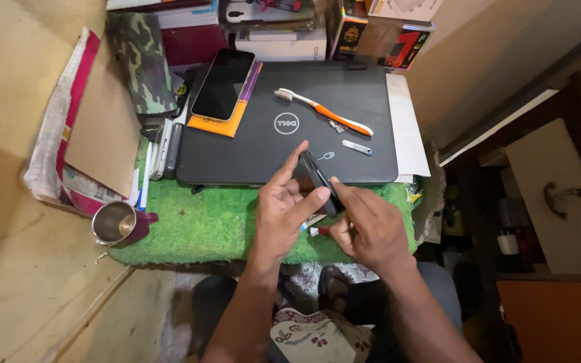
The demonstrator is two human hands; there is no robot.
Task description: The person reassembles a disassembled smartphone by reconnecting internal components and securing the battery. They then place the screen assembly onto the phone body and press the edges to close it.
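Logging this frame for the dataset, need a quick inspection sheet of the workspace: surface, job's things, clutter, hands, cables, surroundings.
Surface: green mat on a low table, closed black laptop lying on it.
Job's things: small black phone held edge-up between both hands; a small tube lies just below them.
Clutter: toothbrush, pin tool and small metal piece on the lid; a larger phone on an orange booklet; steel mug at the mat's left edge.
Hands: left hand and right hand both grip the small black phone.
Cables: nothing seen.
Surroundings: stacked books and boxes behind; wooden cabinet at right.
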